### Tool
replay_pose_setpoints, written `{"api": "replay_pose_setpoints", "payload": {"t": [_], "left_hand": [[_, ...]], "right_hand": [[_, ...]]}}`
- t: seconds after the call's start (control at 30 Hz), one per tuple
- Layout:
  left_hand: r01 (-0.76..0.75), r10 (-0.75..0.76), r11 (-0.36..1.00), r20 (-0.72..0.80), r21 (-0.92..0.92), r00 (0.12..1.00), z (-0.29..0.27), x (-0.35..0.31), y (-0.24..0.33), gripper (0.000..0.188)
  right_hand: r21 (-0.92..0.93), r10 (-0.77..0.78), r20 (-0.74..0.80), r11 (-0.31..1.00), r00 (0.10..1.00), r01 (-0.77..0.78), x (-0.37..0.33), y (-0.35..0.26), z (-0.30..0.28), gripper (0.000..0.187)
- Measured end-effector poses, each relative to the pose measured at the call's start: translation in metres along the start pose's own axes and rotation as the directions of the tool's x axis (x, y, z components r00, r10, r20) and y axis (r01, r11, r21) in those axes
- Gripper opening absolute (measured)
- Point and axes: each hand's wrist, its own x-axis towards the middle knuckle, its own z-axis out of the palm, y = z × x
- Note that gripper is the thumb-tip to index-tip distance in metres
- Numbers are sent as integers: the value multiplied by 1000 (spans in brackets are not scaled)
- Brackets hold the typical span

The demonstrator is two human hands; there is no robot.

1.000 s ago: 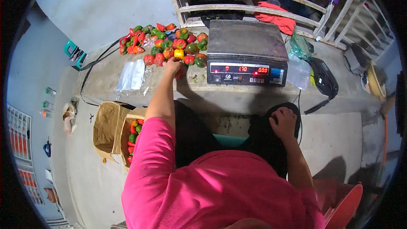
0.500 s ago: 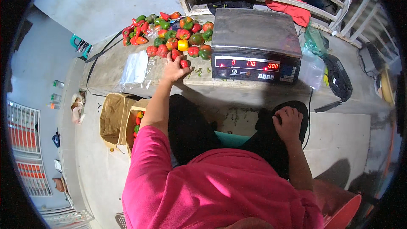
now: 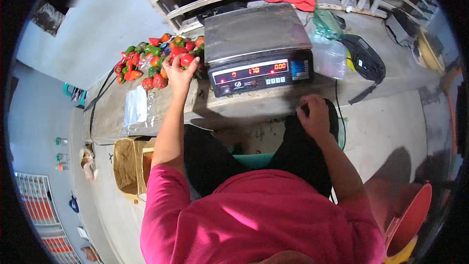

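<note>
My left hand (image 3: 179,74) is closed around red bell peppers (image 3: 187,60), lifted over the near edge of a spread of peppers on the concrete ledge. Behind and to its left lie more red, green and orange peppers (image 3: 159,81), with narrower red ones (image 3: 132,60) farther left. To the right of that hand stands a digital scale (image 3: 256,29) with a bare metal platform and a lit red display. My right hand (image 3: 315,115) hovers by my right knee, fingers loosely bent and thumb apart, holding nothing.
A clear plastic bag (image 3: 136,105) lies at the ledge's left front. Brown paper bags (image 3: 128,166) stand on the floor below. Right of the scale are green and clear plastic bags (image 3: 326,56) and a black bag (image 3: 366,58). A red tub (image 3: 408,220) is behind my right side.
My left hand has raised red peppers off the ledge. My right hand has come up from my knee. The view has swung right, so the scale appears farther left.
</note>
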Motion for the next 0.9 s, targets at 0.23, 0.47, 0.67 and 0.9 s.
{"api": "replay_pose_setpoints", "payload": {"t": [0.23, 0.47, 0.67, 0.9], "left_hand": [[-28, 24, 974, -22, -224, 999, 16, -7, 62, 40], [17, -6, 945, 35, -328, 999, 23, -21, 83, 39], [-73, 90, 955, 46, -287, 995, 34, -19, 104, 38], [-127, 156, 947, 74, -296, 985, 47, -20, 115, 37]], "right_hand": [[601, 552, 26, 658, 834, -454, 89, 73, 48, 44], [861, 504, 244, 280, 829, -424, 87, 99, 51, 42], [820, 493, 142, 428, 858, -381, 89, 86, 46, 39], [713, 550, 42, 568, 834, -411, 94, 100, 77, 40]]}}
